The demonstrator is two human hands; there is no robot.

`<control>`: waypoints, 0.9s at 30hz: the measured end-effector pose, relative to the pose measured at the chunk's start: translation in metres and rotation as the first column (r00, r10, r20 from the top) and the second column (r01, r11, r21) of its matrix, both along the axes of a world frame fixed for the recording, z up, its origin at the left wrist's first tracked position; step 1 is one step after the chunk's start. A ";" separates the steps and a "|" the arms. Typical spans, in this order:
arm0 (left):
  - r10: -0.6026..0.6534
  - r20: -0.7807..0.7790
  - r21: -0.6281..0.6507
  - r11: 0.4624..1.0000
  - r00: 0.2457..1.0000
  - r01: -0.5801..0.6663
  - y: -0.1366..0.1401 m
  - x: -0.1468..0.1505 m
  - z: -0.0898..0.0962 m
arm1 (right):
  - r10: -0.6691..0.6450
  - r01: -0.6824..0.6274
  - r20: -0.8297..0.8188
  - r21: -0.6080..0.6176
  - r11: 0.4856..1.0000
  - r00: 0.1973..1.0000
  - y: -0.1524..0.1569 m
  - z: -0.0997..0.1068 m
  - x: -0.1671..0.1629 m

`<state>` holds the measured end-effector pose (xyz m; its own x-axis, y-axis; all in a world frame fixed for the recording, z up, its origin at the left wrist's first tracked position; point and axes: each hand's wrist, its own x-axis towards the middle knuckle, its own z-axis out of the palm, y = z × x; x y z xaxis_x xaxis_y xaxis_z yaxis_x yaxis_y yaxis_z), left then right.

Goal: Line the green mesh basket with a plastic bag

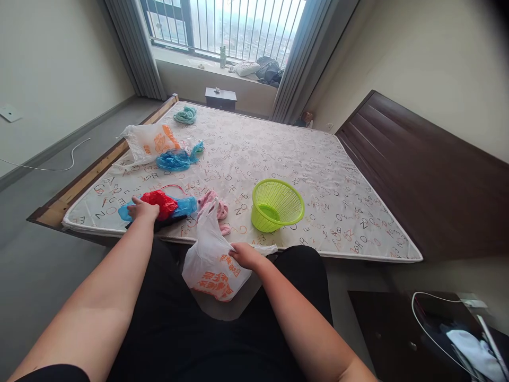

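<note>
My right hand (244,255) is closed on the edge of a white plastic bag (214,265) with orange print, which hangs between my knees at the bed's edge. My left hand (143,209) reaches over the bed with its fingers apart, touching or just above a crumpled red plastic bag (161,204) and a blue plastic bag (186,206). Something black (169,223) lies partly hidden beneath them. A pink knitted or cord-like bundle (218,207) rests behind the white bag. Right of it, a lime-green plastic basket (274,207) stands tilted on the mattress, with nothing visible inside.
Farther back on the mattress (318,175) lie another white plastic bag (149,143), a crumpled blue bag (175,159) and a coiled teal bundle (185,115). A dark headboard (421,175) rises at right. Near my right side is a dark nightstand (382,323) with a white cable.
</note>
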<state>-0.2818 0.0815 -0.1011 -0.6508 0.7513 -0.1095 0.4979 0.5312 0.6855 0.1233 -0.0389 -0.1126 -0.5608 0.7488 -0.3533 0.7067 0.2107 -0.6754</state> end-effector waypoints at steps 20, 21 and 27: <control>-0.426 -0.019 -0.462 0.806 0.904 0.370 0.017 0.034 -0.053 | -0.031 0.031 0.002 0.005 1.000 1.000 0.002 -0.002 0.000; -0.418 -0.028 -0.449 0.817 0.908 0.362 0.017 0.035 -0.052 | -0.044 0.044 0.000 0.013 0.999 0.999 0.002 -0.002 0.000; -0.319 -0.173 -0.254 0.929 0.932 0.270 0.009 0.055 -0.031 | -0.114 0.119 -0.065 0.092 0.989 0.991 0.006 -0.001 -0.001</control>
